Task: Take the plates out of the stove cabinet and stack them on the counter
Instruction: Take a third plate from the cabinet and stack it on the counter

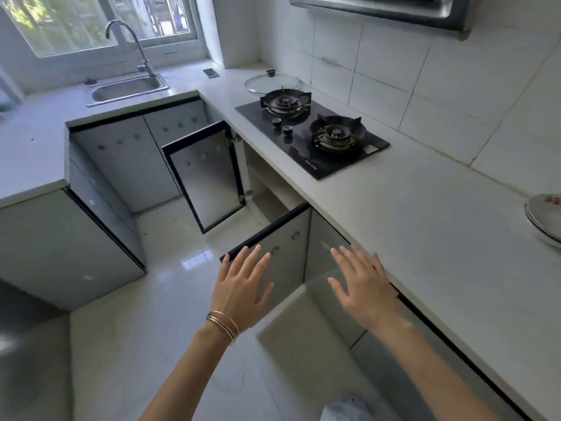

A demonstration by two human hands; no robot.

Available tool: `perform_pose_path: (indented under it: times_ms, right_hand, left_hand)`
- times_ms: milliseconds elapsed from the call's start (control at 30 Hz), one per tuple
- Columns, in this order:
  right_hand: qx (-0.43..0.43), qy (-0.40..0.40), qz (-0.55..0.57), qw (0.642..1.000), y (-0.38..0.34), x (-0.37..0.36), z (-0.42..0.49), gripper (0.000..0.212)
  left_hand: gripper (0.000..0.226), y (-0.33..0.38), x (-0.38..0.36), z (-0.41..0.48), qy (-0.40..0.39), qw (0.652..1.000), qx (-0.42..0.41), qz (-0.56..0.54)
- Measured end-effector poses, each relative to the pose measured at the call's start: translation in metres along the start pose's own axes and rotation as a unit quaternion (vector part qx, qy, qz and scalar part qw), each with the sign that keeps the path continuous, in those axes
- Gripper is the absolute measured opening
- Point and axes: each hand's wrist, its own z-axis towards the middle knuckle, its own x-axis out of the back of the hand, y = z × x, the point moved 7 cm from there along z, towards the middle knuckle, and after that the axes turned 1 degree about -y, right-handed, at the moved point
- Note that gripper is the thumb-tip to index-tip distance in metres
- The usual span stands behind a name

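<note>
The cabinet under the stove stands with both doors swung out: the far door (209,177) and the near door (280,238). Its inside (267,189) shows pale walls and no plates from this angle. A stack of white plates (545,218) rests on the white counter (425,232) at the far right edge of view. My left hand (243,287), with bracelets on the wrist, hovers open just in front of the near door's top edge. My right hand (361,284) is open too, fingers spread, beside the counter's front edge.
A black two-burner gas stove (312,135) sits in the counter above the cabinet. A glass pot lid (271,83) lies behind it. A phone (210,73) lies near the window corner. Sink (127,88) and tap (133,44) are at the back left. Glossy tiled floor (145,329) lies below.
</note>
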Motion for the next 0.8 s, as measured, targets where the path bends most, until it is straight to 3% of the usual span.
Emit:
perform_pose_path:
  times_ms: [433,800]
  right_hand:
    - [0.028,-0.034,-0.008,0.999,-0.096,-0.03,0.052,0.068]
    - [0.021,-0.07,0.009,0.997,-0.157,-0.102,0.183,0.069]
  left_hand:
    - [0.054,-0.109,-0.002,-0.003,-0.012,1.0,0.023,-0.008]
    - [0.052,-0.226,-0.022,0.088,-0.072,0.997,-0.008,-0.003]
